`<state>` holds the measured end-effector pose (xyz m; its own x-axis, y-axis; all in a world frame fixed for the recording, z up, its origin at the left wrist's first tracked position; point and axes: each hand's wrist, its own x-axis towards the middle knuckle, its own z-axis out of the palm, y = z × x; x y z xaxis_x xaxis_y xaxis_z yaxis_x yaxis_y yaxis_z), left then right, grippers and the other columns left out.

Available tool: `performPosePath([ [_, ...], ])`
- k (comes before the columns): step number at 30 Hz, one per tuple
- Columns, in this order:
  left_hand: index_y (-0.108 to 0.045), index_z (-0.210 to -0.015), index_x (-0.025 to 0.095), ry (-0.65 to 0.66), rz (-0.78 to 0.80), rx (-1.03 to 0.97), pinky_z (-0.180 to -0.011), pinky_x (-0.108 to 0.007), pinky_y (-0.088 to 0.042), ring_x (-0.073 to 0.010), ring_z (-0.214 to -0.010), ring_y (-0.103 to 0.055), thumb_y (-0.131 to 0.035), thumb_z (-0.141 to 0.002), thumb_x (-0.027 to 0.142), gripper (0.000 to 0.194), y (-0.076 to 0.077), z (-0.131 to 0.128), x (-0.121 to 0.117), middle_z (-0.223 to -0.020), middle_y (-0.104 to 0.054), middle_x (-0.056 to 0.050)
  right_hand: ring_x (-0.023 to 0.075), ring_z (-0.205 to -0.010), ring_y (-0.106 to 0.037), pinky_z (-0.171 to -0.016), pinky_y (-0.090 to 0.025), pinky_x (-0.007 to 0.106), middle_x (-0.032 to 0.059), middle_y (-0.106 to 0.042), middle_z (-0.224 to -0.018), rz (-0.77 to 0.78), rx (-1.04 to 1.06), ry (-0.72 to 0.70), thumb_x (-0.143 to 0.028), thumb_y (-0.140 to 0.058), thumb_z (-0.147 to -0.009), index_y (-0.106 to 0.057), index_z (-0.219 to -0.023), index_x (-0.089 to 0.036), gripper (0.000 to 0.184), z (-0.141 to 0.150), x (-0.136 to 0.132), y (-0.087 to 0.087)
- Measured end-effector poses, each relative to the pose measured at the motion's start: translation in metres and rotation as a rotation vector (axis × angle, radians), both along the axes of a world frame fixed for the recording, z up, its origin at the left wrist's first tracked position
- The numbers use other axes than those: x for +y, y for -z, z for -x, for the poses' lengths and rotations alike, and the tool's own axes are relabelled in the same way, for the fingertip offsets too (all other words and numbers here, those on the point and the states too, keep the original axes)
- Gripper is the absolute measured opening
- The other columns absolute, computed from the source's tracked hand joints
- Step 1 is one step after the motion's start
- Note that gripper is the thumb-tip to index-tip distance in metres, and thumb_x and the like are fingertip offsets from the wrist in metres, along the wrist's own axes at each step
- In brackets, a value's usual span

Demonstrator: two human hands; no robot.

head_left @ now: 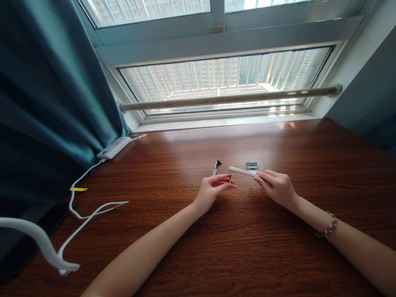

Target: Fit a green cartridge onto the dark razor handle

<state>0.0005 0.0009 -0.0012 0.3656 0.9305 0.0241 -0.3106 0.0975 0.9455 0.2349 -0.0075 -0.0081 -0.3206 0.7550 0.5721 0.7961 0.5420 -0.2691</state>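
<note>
My left hand point(213, 192) pinches a small dark razor cartridge point(230, 178) between thumb and fingers. Closed fingers of my right hand point(276, 187) grip one end of a slim white stick point(243, 170); its kind is not clear. The stick's rounded free end points left, just above the cartridge and apart from it. Beyond my left hand lies a silver razor handle point(215, 168) with a black head end, its lower part hidden by my fingers. Two green-and-dark razor cartridges point(251, 165) lie on the table behind the stick, close to my right hand.
The brown wooden table point(173, 173) reaches to a window with a metal rail point(229, 99) across it. At left are a white power bank point(114, 147), a looping white cable point(93, 214), a curved white arm point(34, 235) and a blue curtain point(62, 82).
</note>
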Motion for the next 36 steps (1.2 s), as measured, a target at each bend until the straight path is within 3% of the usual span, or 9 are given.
performPosePath([
  [6, -0.063, -0.094, 0.011, 0.007, -0.001, 0.012, -0.081, -0.042, -0.046, -0.0225, -0.077, -0.063, -0.065, -0.067, 0.017, 0.028, -0.001, 0.001, 0.001, -0.089, -0.066, -0.010, 0.0091, -0.052, -0.045, -0.052, -0.031, 0.021, 0.0022, -0.053, -0.062, 0.056, -0.051, -0.095, -0.029, -0.044, -0.085, -0.063, -0.087, -0.016, 0.023, -0.001, 0.000, -0.002],
  [11, -0.062, -0.093, 0.011, -0.002, -0.018, 0.010, -0.083, -0.043, -0.045, -0.0229, -0.079, -0.063, -0.065, -0.067, 0.017, 0.026, -0.001, 0.000, 0.000, -0.088, -0.066, -0.010, 0.0114, -0.056, -0.051, -0.056, -0.033, 0.022, 0.0042, -0.058, -0.063, 0.125, -0.043, 0.036, -0.035, -0.040, -0.086, -0.064, -0.076, -0.017, 0.032, -0.001, 0.003, -0.004],
  [16, -0.060, -0.094, 0.012, -0.009, -0.014, 0.009, -0.083, -0.044, -0.045, -0.0229, -0.079, -0.063, -0.064, -0.069, 0.018, 0.025, 0.000, -0.001, 0.000, -0.087, -0.066, -0.009, 0.0108, -0.045, -0.047, -0.050, -0.032, 0.022, 0.0011, -0.053, -0.047, 0.308, 0.200, 0.230, -0.041, -0.035, -0.086, -0.061, -0.064, -0.016, 0.043, -0.011, 0.015, -0.008],
  [20, -0.059, -0.095, 0.012, -0.010, -0.004, 0.018, -0.083, -0.043, -0.044, -0.0229, -0.079, -0.063, -0.063, -0.070, 0.018, 0.026, 0.000, 0.001, 0.000, -0.089, -0.065, -0.010, 0.0122, -0.048, -0.051, -0.051, -0.035, 0.022, -0.0001, -0.057, -0.052, 0.388, 0.385, 0.308, -0.045, -0.042, -0.081, -0.063, -0.086, -0.016, 0.035, -0.024, 0.028, -0.005],
  [22, -0.059, -0.096, 0.012, -0.010, 0.007, 0.020, -0.083, -0.042, -0.044, -0.0226, -0.080, -0.063, -0.063, -0.070, 0.018, 0.027, 0.000, 0.001, 0.001, -0.089, -0.065, -0.010, 0.0138, -0.055, -0.054, -0.055, -0.037, 0.023, 0.0018, -0.061, -0.061, 0.342, 0.352, 0.357, -0.041, -0.047, -0.079, -0.063, -0.091, -0.016, 0.032, -0.031, 0.033, -0.002],
  [28, -0.059, -0.095, 0.012, -0.020, 0.022, 0.036, -0.084, -0.042, -0.044, -0.0224, -0.080, -0.063, -0.064, -0.069, 0.020, 0.027, 0.000, 0.001, 0.001, -0.090, -0.066, -0.010, 0.0162, -0.067, -0.053, -0.064, -0.038, 0.026, 0.0059, -0.058, -0.073, 0.199, 0.066, 0.442, -0.027, -0.050, -0.077, -0.066, -0.081, -0.015, 0.021, -0.045, 0.041, 0.009],
  [36, -0.062, -0.090, 0.010, -0.015, 0.045, 0.040, -0.085, -0.041, -0.044, -0.0221, -0.080, -0.063, -0.065, -0.068, 0.021, 0.025, 0.000, -0.001, 0.000, -0.090, -0.066, -0.010, 0.0161, -0.067, -0.050, -0.064, -0.039, 0.027, 0.0065, -0.051, -0.075, 0.216, -0.070, 0.468, -0.025, -0.049, -0.077, -0.067, -0.083, -0.016, 0.021, -0.051, 0.042, 0.021],
])
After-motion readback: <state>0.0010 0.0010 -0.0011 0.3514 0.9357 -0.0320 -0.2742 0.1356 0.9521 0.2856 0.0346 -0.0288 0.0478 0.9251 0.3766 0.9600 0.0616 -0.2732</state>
